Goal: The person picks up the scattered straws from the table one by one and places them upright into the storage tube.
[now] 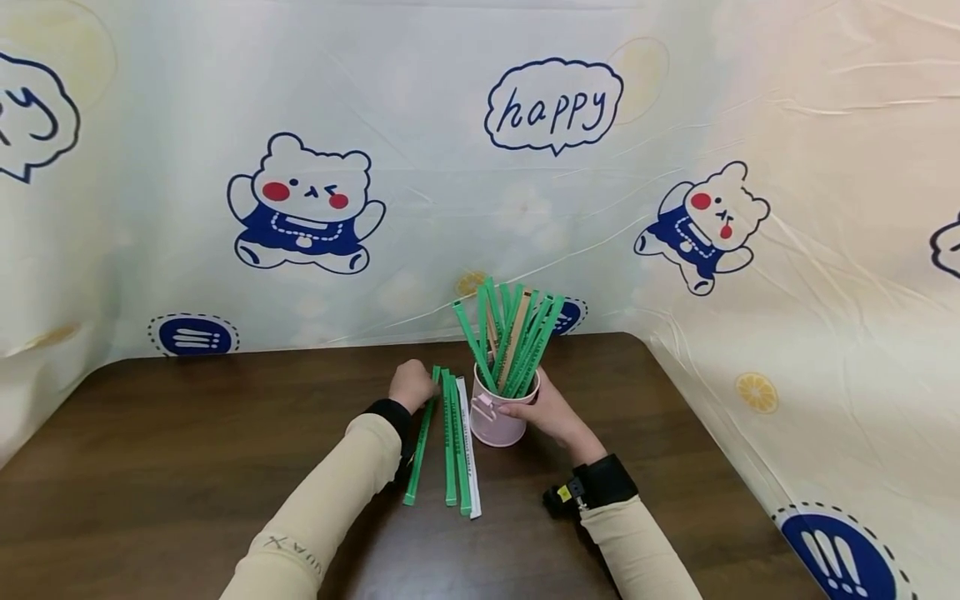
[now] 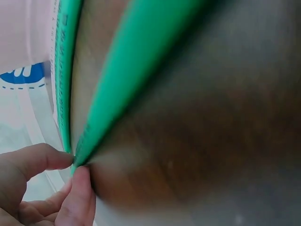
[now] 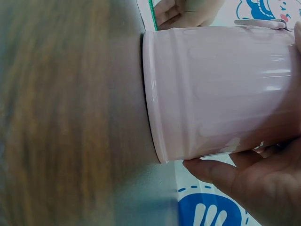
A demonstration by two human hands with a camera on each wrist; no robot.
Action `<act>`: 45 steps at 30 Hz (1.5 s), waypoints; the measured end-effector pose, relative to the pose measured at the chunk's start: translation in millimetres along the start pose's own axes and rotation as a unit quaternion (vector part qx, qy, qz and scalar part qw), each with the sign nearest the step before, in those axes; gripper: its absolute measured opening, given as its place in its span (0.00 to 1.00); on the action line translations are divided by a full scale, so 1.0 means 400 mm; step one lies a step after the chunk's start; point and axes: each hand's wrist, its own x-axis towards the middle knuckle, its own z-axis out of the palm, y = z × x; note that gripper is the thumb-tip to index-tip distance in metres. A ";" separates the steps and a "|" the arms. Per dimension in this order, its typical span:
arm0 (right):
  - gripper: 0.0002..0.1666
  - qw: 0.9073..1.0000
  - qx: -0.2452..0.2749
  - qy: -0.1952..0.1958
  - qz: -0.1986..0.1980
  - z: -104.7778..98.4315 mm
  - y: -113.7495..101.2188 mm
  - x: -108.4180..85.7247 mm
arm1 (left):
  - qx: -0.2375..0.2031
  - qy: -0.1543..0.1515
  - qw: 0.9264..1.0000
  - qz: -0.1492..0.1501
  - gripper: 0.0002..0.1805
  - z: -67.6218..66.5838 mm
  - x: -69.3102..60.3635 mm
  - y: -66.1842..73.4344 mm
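Observation:
My left hand (image 1: 412, 385) pinches the far end of a long thin green wrapped stick (image 1: 422, 454) lying on the table. In the left wrist view, thumb and finger meet on its tip. To its right lie two more green wrapped sticks (image 1: 451, 450) and a white one (image 1: 469, 467), side by side. A small pink bucket (image 1: 497, 429) stands upright beside them, packed with several green sticks (image 1: 534, 350) and a few tan ones (image 1: 514, 337). My right hand (image 1: 555, 414) grips the bucket's right side, thumb at the front near the rim; the right wrist view shows fingers along its wall.
The brown wooden table (image 1: 187, 467) carries all of these. A pale printed cloth (image 1: 450, 167) with bears hangs behind the table's far edge and along its sides. The bucket's little handle bracket (image 1: 483, 406) faces the white stick.

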 end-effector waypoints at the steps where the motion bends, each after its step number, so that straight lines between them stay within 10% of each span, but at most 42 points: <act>1: 0.59 1.000 -0.005 0.000 0.001 0.000 0.000 0.001 | 0.005 0.000 1.000 -0.002 0.24 -0.003 0.000 0.001; 11: 0.60 1.000 -0.017 0.007 -0.007 0.000 0.008 0.006 | 0.009 -0.006 1.000 -0.028 0.16 -0.049 0.002 -0.011; 20: 0.58 1.000 -0.013 0.008 0.001 -0.004 0.013 0.002 | -0.142 -0.022 0.989 -0.025 0.16 -0.163 0.012 0.020; 25: 0.57 1.000 -0.012 0.006 0.003 -0.004 0.010 0.003 | -0.209 -0.010 0.978 0.003 0.19 -0.269 0.006 0.083; 35: 0.58 1.000 -0.011 0.006 -0.001 -0.004 0.001 0.001 | -0.206 0.038 0.977 0.036 0.22 -0.447 -0.060 0.278; 45: 0.57 1.000 -0.014 0.002 -0.006 -0.003 0.009 0.002 | -0.249 0.091 0.951 0.160 0.19 -0.411 -0.106 0.412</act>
